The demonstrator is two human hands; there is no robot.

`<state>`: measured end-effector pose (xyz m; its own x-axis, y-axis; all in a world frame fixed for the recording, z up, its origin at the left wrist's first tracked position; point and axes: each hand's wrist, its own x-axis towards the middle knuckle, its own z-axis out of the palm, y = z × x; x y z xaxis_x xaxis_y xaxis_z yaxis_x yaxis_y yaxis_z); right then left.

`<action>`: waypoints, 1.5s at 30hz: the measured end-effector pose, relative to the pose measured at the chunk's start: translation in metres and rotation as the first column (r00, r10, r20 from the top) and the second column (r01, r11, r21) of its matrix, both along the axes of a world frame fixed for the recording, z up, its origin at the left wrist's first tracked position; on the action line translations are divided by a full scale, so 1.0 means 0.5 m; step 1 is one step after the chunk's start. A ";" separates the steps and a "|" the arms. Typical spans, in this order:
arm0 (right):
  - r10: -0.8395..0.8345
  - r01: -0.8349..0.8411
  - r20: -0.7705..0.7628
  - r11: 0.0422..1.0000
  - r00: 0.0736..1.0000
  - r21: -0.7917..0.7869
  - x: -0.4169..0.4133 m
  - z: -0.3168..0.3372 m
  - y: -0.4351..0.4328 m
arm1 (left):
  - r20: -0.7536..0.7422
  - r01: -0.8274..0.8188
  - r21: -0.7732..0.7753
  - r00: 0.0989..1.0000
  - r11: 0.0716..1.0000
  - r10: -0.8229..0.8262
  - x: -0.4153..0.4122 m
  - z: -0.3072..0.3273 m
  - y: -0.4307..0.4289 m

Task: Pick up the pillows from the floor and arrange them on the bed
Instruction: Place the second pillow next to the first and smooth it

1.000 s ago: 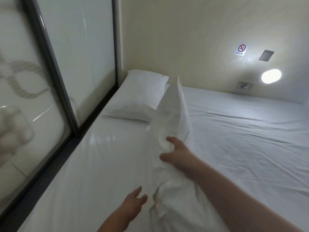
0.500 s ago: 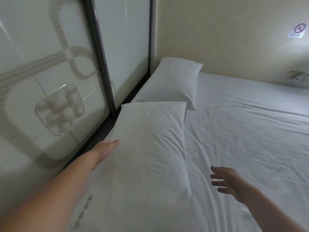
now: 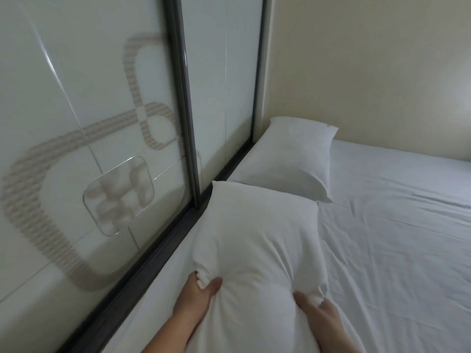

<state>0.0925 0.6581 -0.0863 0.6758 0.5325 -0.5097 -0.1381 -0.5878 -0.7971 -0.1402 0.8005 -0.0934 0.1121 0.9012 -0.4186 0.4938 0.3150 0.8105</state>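
Observation:
A white pillow point(image 3: 260, 233) lies along the left side of the bed point(image 3: 397, 238), close in front of me. My left hand point(image 3: 196, 291) pinches its near left edge, bunching the cloth. My right hand point(image 3: 317, 313) grips its near right edge. A second white pillow point(image 3: 290, 159) rests in the far corner of the bed, its near end just touching the far end of the one I hold. No floor is in view.
A glass sliding panel with a dark frame point(image 3: 186, 103) runs along the bed's left side. A cream wall point(image 3: 369, 67) stands behind the bed's head. White rumpled sheet covers the right part of the bed.
Both hands have come in from open positions and closed on the near pillow's lower edges. The pillow's near end now bulges and creases between them.

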 end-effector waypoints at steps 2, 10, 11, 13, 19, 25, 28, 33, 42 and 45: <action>-0.173 0.163 0.106 0.982 0.979 0.098 -0.044 0.012 -0.017 | 0.046 0.033 0.139 0.998 0.990 -0.040 0.035 0.029 0.019; -0.407 0.372 0.080 0.886 0.910 0.277 -0.077 0.103 0.057 | -0.530 0.603 0.618 0.793 0.503 -0.300 0.242 0.187 0.211; -0.284 0.271 0.147 0.957 0.947 0.103 -0.071 0.091 0.044 | -0.607 0.691 0.539 0.715 0.483 -0.346 0.266 0.185 0.211; 0.119 -0.016 0.323 0.953 0.939 -0.304 -0.058 0.075 -0.017 | -0.691 0.823 0.350 0.550 0.448 -0.469 0.288 0.155 0.177; 0.589 -0.401 0.631 0.807 0.505 -0.433 0.239 0.083 0.076 | -0.778 0.930 0.100 0.295 0.355 -0.555 0.208 0.005 -0.047; 0.783 -0.373 0.484 0.615 0.390 -0.695 0.271 -0.028 0.153 | -0.913 0.917 0.300 0.356 0.264 -0.198 0.144 -0.046 -0.106; 0.720 -0.361 0.599 0.694 0.351 -0.623 0.261 -0.010 0.153 | -0.900 0.900 0.343 0.397 0.269 -0.181 0.175 -0.045 -0.096; 0.510 -0.314 0.750 0.858 0.422 -0.406 0.300 0.143 0.160 | -0.853 0.859 0.503 0.512 0.102 -0.106 0.192 0.059 0.010; 0.515 -0.364 0.276 0.815 0.812 -0.450 0.235 0.110 0.097 | -0.678 0.519 0.253 0.697 0.816 -0.233 0.164 0.098 0.158; 0.392 -0.222 0.244 0.826 0.887 -0.518 0.204 0.033 0.048 | -0.282 0.017 -0.034 0.959 0.999 -0.026 0.120 0.007 0.076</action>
